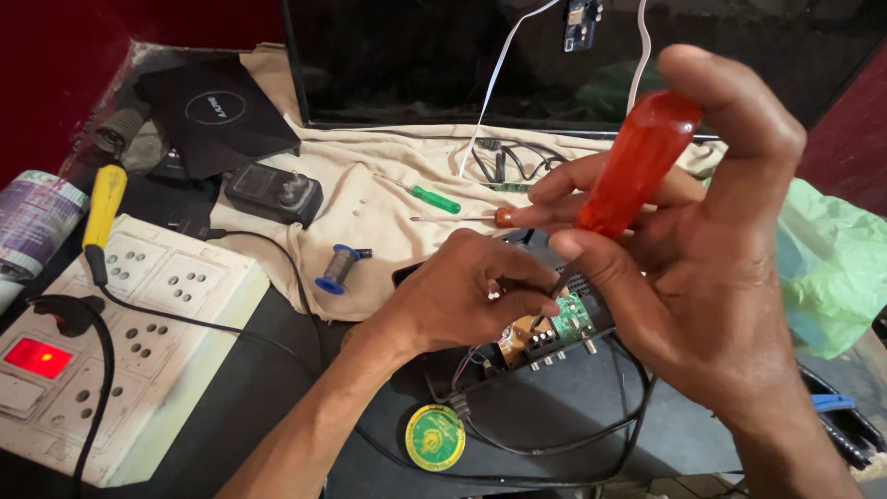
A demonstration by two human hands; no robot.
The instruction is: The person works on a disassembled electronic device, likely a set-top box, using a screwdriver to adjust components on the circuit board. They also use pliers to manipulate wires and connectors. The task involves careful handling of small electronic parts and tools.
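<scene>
Now right hand (711,268) grips glossy orange screwdriver (637,166); left hand (462,296) steadies green circuit board (568,319).

Dark red wall (55,65) behind cluttered, cloth-draped workbench (277,370)

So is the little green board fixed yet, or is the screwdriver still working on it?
Not finished. The black box is already opened, so the small green circuit board shows. Right now the right hand holds the red-handled screwdriver with its tip down at the board, while the left hand steadies that spot. The board is bare and wires trail loose. Whether the screw is going in or out cannot be told.
</scene>
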